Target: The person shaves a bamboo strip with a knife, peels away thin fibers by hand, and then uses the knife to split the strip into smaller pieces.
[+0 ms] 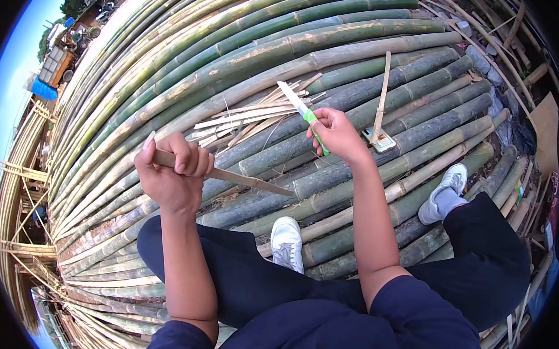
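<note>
Two hands are up in front of the person, and each one has something in it. The left hand (175, 170) is wrapped tight around a thin bamboo strip (248, 181), with the thumb sticking up. The right hand (335, 133) has its fingers curled around the green and white handle of a knife (318, 133). The strip is in the space between the two hands. Its long way runs out of the left fist, over to the right and a little back toward the person. Its free end looks nearer to the right hand than to the left fist. The knife's blade points the other way, up and away from the person and a bit to the left, so the knife and the strip are apart. I can't tell if the strip's free end touches the big bamboo poles (330, 184) under it. Past the hands, a messy pile of thin bamboo pieces (245, 121) lies on the poles, near the blade. Just right of the right hand is a phone (387, 145), with a long stick (384, 93) lying partly over it.
</note>
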{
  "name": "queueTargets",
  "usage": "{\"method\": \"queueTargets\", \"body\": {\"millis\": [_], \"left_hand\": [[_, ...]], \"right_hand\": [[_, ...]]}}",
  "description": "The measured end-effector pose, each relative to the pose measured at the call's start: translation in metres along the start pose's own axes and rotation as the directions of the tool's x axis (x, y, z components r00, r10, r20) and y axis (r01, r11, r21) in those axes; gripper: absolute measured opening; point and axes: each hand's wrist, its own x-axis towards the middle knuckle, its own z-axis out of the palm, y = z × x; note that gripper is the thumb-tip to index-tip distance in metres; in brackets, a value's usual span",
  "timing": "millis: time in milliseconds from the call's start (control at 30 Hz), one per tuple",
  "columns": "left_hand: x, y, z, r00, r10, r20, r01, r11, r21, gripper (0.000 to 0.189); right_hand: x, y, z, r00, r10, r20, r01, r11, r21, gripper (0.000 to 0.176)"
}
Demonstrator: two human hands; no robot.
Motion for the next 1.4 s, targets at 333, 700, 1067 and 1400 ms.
{"method": "queueTargets", "body": {"millis": [333, 700, 1067, 1400], "left_hand": [[0.006, -0.004, -0.017, 1.0, 0.024, -0.015, -0.024, 1.0, 0.011, 0.053], [-0.004, -0.012, -0.017, 0.943, 0.177, -0.283, -0.195, 0.98, -0.037, 0.052], [-0.019, -0.01, -0.015, 0.918, 0.163, -0.362, -0.18, 0.983, -0.015, 0.051], [-0.032, -0.022, -0.022, 0.971, 0.019, -0.237, -0.019, 1.0, 0.0, 0.051]], "right_hand": [[0.001, 0.014, 0.031, 0.989, 0.143, 0.037, -0.143, 0.99, 0.002, 0.019], [-0.06, -0.018, 0.138, 0.958, -0.144, 0.248, 0.253, 0.83, -0.498, 0.024], [-0.087, 0.001, 0.153, 0.956, -0.25, 0.156, 0.294, 0.777, -0.556, 0.018], [-0.089, 0.058, 0.138, 0.945, -0.216, 0.246, 0.327, 0.685, -0.651, 0.017]]}}
